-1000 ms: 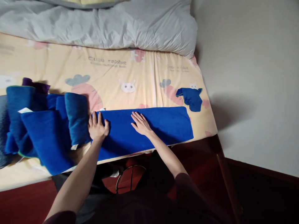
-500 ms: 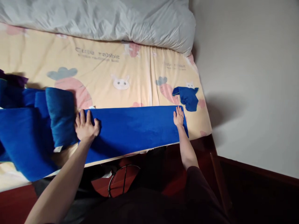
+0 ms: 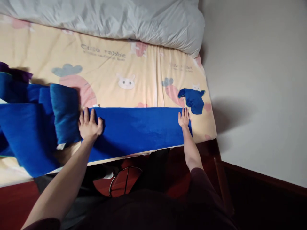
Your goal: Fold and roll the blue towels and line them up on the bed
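A long blue cloth lies flat along the near edge of the bed. My left hand rests on its left end with the fingers spread, holding nothing. At the cloth's far right corner, my right hand lies flat with its fingers stretched out. Just beyond the right hand is a small crumpled blue cloth. To the left of my left hand sits a folded blue cloth with a white tag, beside a larger blue cloth draped near the edge.
A yellow patterned sheet covers the bed. Grey-white bedding is bunched at the back. A pale wall stands at the right. Purple cloth lies at the far left. Below the bed edge, a round metal frame shows.
The view has shifted slightly, so the bed's left side appears higher. Both hands remain flat on the long blue cloth, in nearly the same places.
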A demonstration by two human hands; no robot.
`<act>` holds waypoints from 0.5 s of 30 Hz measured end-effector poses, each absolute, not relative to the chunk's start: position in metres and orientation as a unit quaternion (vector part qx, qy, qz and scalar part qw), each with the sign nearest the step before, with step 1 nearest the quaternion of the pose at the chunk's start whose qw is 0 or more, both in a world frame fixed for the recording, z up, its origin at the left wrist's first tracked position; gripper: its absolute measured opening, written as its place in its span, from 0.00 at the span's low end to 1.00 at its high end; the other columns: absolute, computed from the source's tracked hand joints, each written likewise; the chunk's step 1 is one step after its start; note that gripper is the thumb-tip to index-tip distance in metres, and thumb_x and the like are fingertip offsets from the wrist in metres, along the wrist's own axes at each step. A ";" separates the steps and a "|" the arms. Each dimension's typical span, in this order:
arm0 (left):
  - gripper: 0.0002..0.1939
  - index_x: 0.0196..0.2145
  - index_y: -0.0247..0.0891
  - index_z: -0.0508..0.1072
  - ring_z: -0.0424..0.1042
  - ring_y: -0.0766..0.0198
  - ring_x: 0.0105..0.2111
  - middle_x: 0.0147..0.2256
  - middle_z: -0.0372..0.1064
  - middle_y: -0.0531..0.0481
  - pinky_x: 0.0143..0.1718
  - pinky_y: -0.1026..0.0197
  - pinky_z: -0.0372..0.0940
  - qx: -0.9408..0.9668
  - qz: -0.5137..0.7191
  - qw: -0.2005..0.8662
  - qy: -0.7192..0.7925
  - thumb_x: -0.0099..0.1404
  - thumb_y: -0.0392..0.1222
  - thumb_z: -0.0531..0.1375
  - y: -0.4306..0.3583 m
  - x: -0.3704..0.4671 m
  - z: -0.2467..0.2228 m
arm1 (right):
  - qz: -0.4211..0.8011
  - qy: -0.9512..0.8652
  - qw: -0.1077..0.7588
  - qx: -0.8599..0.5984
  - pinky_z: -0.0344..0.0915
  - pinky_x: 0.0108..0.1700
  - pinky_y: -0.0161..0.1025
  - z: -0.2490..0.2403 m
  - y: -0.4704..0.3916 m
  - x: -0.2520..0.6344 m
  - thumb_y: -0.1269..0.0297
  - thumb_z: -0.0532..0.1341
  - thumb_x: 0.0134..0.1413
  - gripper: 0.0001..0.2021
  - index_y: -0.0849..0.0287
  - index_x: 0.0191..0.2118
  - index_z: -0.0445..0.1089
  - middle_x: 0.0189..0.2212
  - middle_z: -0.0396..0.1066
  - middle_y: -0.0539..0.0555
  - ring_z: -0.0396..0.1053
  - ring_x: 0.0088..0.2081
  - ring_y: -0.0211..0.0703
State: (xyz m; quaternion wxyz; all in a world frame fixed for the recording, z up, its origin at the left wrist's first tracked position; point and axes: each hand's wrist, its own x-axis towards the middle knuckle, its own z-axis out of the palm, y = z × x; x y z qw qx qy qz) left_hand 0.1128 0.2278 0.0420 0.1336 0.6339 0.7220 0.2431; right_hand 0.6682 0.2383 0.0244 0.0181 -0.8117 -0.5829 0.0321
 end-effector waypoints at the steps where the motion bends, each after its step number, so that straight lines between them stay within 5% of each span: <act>1: 0.38 0.71 0.37 0.53 0.38 0.41 0.72 0.74 0.36 0.47 0.66 0.31 0.42 0.637 0.240 0.133 0.721 0.74 0.63 0.41 0.227 0.113 0.043 | 0.035 -0.586 0.016 -0.809 0.33 0.73 0.55 0.027 0.232 0.666 0.52 0.36 0.72 0.32 0.62 0.75 0.42 0.75 0.36 0.57 0.31 0.75 0.46; 10: 0.32 0.71 0.32 0.52 0.36 0.50 0.73 0.73 0.36 0.39 0.71 0.42 0.39 0.693 0.181 0.127 0.686 0.74 0.48 0.44 0.119 0.105 0.051 | 0.030 -0.576 0.046 -0.815 0.34 0.73 0.50 0.032 0.087 0.699 0.52 0.33 0.71 0.33 0.62 0.73 0.47 0.74 0.43 0.56 0.36 0.74 0.43; 15: 0.33 0.72 0.34 0.49 0.36 0.50 0.73 0.73 0.36 0.39 0.71 0.40 0.38 0.712 0.197 0.109 0.665 0.73 0.46 0.44 0.040 0.094 0.041 | -0.013 -0.529 0.083 -0.844 0.34 0.72 0.57 0.041 0.047 0.701 0.59 0.37 0.70 0.31 0.68 0.69 0.57 0.70 0.54 0.63 0.41 0.73 0.50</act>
